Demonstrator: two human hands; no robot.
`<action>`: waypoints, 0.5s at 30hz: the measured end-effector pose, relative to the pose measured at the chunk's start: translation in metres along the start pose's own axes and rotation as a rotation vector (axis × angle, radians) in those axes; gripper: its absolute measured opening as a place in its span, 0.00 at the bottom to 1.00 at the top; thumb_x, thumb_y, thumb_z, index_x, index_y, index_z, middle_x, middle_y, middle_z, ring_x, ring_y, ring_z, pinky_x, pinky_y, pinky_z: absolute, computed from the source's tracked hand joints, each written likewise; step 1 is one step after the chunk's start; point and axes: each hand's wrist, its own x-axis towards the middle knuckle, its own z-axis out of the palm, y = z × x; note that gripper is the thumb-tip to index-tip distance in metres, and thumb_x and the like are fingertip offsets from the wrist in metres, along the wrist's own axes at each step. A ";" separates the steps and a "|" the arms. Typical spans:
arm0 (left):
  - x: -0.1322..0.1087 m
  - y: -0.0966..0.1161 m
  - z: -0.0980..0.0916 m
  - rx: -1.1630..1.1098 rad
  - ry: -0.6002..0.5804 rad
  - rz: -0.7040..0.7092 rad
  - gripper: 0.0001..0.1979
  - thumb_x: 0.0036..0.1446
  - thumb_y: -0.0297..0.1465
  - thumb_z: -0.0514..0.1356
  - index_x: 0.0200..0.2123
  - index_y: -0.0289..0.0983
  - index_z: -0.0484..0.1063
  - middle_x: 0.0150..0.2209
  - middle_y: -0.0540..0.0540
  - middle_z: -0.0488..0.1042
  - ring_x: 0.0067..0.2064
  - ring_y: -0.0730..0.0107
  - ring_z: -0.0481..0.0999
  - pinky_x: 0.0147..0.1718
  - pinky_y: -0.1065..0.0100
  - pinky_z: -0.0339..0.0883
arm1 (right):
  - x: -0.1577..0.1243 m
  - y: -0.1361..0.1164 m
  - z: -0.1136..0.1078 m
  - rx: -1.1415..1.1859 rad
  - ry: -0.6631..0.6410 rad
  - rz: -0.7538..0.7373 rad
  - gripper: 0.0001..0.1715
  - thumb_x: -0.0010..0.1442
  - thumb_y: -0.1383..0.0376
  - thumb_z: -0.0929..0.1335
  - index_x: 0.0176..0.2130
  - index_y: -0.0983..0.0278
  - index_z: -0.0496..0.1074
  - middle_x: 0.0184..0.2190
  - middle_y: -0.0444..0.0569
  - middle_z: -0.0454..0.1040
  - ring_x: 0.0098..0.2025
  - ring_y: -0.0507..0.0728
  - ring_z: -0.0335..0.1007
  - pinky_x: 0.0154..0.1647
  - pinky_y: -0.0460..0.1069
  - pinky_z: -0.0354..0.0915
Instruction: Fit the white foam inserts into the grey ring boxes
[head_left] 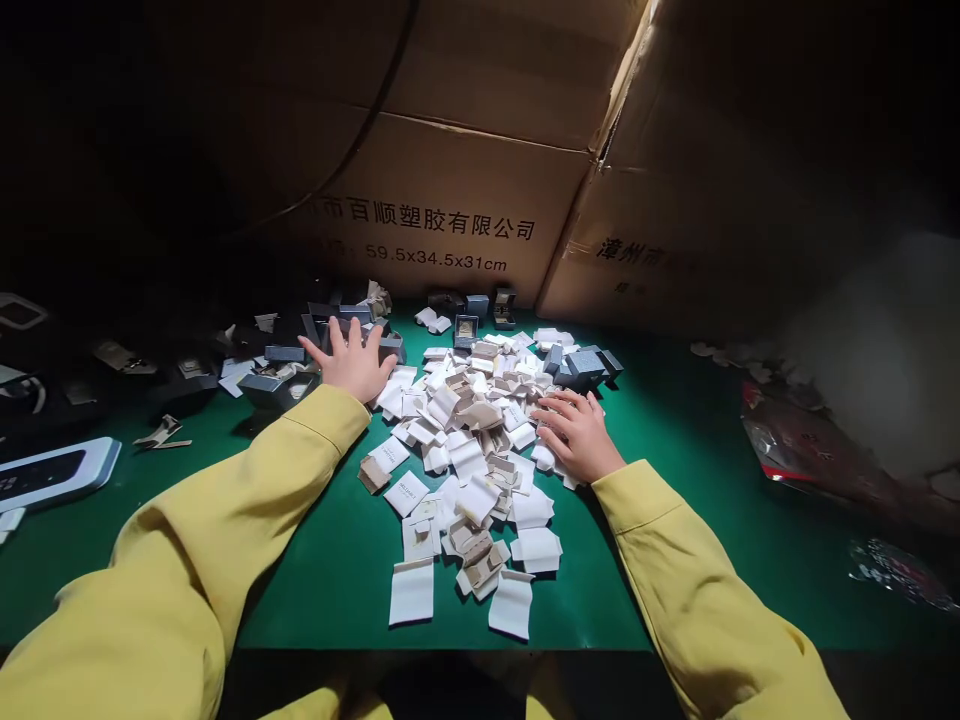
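Observation:
A heap of small folded white card pieces (469, 455) spreads down the middle of the green table; some show their grey-brown inner side. My left hand (352, 362), fingers spread, reaches over dark blue-grey small boxes (277, 390) at the heap's upper left. Whether its fingertips touch the boxes I cannot tell. On the heap's right edge rests my right hand (577, 432), fingers stretched out over the white pieces. Just beyond it sit more dark small boxes (589, 365). An open small box (466, 330) stands at the back of the heap.
Large cardboard cartons (450, 180) with printed lettering stand along the table's back. A white device with a dark panel (56, 475) lies at the left. Clear plastic bags with red (810, 440) lie at the right. The green table's front edge (450, 648) runs close to me.

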 end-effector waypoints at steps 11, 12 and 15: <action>0.002 -0.010 -0.001 0.059 0.052 0.270 0.19 0.60 0.34 0.50 0.55 0.48 0.61 0.57 0.50 0.64 0.62 0.50 0.48 0.54 0.31 0.27 | -0.001 0.001 -0.002 0.021 -0.021 -0.004 0.16 0.63 0.59 0.61 0.47 0.55 0.72 0.52 0.47 0.70 0.57 0.61 0.57 0.59 0.64 0.46; 0.002 -0.008 -0.003 0.040 0.052 0.311 0.17 0.61 0.35 0.49 0.53 0.50 0.62 0.58 0.55 0.63 0.63 0.53 0.46 0.54 0.31 0.24 | -0.001 0.001 -0.002 0.022 -0.016 -0.006 0.16 0.62 0.59 0.61 0.47 0.55 0.72 0.52 0.48 0.70 0.57 0.61 0.57 0.59 0.64 0.46; 0.004 -0.006 -0.003 -0.027 0.052 0.362 0.12 0.62 0.35 0.48 0.46 0.47 0.66 0.58 0.58 0.62 0.64 0.60 0.47 0.57 0.35 0.21 | -0.001 0.003 -0.002 0.047 0.024 -0.016 0.15 0.62 0.60 0.61 0.45 0.56 0.73 0.50 0.48 0.72 0.55 0.61 0.60 0.59 0.64 0.46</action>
